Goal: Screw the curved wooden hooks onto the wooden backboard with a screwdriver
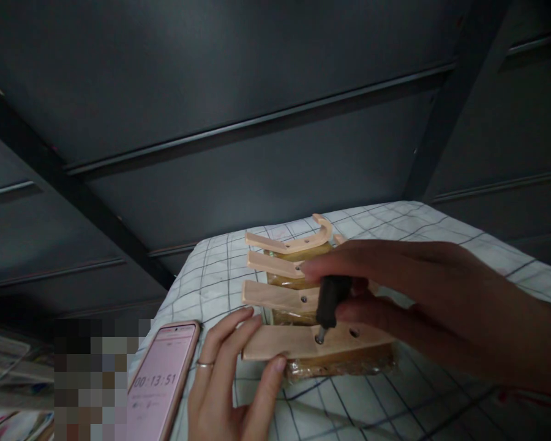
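A pale wooden rack (284, 297) with several curved arms lies on a white checked bedsheet (431, 233). My right hand (422, 294) is closed round a short black screwdriver (329, 300), whose metal tip sits in a hole of the nearest wooden arm (275, 346). My left hand (229, 380), a ring on one finger, pinches the left end of that same arm between thumb and fingers. Under the arms lies a brownish block in clear wrap (344, 364).
A pink phone (158, 383) showing a timer lies on the sheet just left of my left hand. A dark panelled wall (257, 122) with metal bars stands behind the bed. Papers (9, 367) lie at the lower left beside a blurred-out patch.
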Available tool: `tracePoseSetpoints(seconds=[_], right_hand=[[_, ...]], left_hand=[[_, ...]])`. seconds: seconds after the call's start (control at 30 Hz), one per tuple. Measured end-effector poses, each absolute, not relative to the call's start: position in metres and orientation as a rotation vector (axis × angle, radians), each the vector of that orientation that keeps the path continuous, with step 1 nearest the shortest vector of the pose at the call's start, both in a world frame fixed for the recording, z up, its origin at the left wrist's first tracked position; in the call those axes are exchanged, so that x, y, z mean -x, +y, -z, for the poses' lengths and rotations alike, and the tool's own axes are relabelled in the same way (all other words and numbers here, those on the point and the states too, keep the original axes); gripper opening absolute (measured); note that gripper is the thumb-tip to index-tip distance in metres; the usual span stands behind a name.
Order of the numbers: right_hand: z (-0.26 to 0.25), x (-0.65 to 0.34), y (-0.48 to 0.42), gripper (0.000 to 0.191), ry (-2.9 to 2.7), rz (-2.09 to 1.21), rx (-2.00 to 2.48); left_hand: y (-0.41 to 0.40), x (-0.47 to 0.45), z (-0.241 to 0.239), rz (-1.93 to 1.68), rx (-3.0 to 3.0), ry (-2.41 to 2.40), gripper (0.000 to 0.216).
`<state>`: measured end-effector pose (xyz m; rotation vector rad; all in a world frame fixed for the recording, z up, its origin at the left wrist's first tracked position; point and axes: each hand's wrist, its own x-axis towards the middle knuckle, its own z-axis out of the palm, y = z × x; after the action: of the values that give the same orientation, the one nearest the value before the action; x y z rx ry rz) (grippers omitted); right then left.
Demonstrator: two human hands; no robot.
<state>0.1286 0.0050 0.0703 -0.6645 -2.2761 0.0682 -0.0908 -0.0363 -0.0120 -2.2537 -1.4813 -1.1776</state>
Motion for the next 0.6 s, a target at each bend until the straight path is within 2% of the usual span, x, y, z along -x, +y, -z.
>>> tracePoseSetpoints(seconds=[0.1,0.33,0.6], right_hand=[[-0.0733,-0.1315,0.0064,0.033,-2.317,0.094,0.673],[-0.0736,-0.1296,0.0058,0.007,-2.208,-0.027,0.734],[-0.0724,-0.1265,0.0042,0.01,-2.19,-0.044,0.77]], left_hand=[[-0.0373,0.0884,0.0104,1.139,2.28,-1.423,0.026],[-0.0385,0.0896,0.0123,1.202,2.282,-1.526,0.032],[-0.0351,0.0864,0.0186,1.382,2.247,-1.616,0.033]])
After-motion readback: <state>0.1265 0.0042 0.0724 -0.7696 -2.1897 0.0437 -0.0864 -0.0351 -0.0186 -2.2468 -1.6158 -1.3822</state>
